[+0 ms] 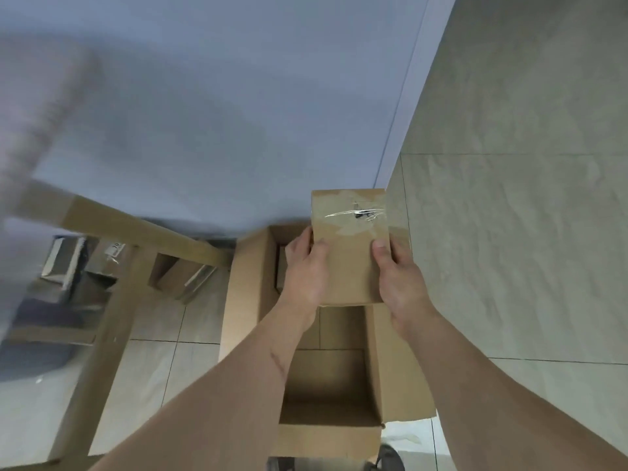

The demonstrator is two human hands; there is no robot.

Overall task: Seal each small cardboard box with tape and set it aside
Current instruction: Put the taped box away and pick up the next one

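- You are looking down over a pale blue-grey table top (204,113), with a tiled floor (509,232) to its right and below; the left side of the view is blurred.
- Under the table at the left, past a wooden leg (102,317), a few cardboard shapes (176,277) lie on the floor; too blurred to say what they are.
- Your left hand (306,270) grips the left edge of the small cardboard box (350,249), thumb on its top face, fingers curled round the side.
- That box is held above the big open carton (326,385) standing on the floor by the table's corner. Clear tape (356,212) already runs across its far end, wrinkled and glinting, so this one looks sealed and ready to set aside.
- The carton's near compartment looks empty; at its far end, beside your left hand, another brown box (280,266) seems to sit inside, mostly hidden.
- Your right hand (397,277) clamps the box's right edge the same way.
- How many boxes remain to seal cannot be told from here.
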